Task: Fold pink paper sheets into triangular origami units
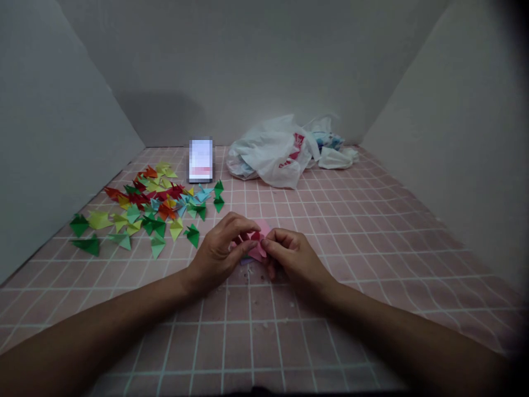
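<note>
A small folded piece of pink origami paper (257, 251) is held between my two hands above the cloth. My left hand (221, 245) has its fingers curled round the paper's left side, thumb in front. From the right, my right hand (300, 253) pinches the paper's edge between thumb and index finger. Under and behind the hands lie flat paper sheets, with a pink corner (263, 224) and a purple edge (247, 262) showing. My fingers hide part of the folds.
Many folded paper cranes (155, 223) in several colours lie at the left. A lit phone (200, 160) stands behind them, its screen blurred. White plastic bags (268, 154) lie at the back. A pink checked cloth (351, 220) covers the surface between pale walls. Small scraps lie near my hands.
</note>
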`<state>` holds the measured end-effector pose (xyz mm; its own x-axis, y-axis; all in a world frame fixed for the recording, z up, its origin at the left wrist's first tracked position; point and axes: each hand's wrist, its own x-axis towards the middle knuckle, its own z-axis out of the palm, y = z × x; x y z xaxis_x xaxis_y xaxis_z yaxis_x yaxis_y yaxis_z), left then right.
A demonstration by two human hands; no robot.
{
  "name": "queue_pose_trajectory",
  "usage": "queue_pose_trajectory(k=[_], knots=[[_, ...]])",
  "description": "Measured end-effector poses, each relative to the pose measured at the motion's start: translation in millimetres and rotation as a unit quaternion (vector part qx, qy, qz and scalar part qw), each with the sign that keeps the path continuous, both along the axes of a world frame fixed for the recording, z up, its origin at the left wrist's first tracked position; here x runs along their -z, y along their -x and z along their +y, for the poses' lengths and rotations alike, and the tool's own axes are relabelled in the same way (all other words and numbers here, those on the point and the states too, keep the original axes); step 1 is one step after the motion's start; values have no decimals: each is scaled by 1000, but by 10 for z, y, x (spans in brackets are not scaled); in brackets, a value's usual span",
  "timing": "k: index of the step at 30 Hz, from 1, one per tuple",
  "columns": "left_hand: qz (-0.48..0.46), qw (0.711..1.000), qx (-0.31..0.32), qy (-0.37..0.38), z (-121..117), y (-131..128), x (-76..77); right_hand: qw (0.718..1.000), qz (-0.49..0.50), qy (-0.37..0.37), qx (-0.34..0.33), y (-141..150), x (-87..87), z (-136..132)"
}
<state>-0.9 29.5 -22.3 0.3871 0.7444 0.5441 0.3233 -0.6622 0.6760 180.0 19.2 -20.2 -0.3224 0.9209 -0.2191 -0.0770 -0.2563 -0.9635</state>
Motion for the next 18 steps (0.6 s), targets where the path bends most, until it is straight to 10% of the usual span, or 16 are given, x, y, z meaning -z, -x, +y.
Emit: queue_pose_trajectory(k=[18], knots=[[103, 994, 24, -17, 138, 93, -111, 1000, -22, 15, -11, -24, -61, 33]])
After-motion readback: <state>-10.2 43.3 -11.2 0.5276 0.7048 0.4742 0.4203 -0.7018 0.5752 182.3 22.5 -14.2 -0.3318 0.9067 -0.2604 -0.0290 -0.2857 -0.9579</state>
